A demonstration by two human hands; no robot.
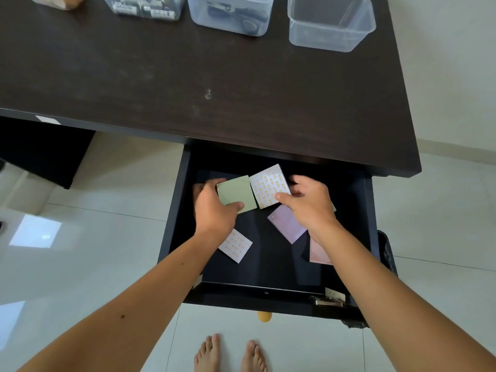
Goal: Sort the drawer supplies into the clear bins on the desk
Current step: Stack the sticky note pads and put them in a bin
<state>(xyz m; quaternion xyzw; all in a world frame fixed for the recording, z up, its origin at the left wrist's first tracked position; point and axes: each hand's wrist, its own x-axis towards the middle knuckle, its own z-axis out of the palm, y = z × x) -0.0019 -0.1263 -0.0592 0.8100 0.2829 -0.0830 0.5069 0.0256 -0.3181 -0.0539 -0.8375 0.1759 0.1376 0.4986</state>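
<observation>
Left hand (pixel 214 208) pinches a square green sticky-note pad (pixel 236 194); right hand (pixel 308 202) pinches a white orange-printed pad (pixel 269 185), the empty clear plastic bin (pixel 331 36) at one o'clock.

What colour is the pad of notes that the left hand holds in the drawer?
Pale green, plain with no print. The head view shows the pad clearly, pinched by the left hand.

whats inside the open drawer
Sticky-note pads: a green pad and a patterned pad in the hands, plus purple, pink and another patterned one. The arms hide some floor.
</observation>
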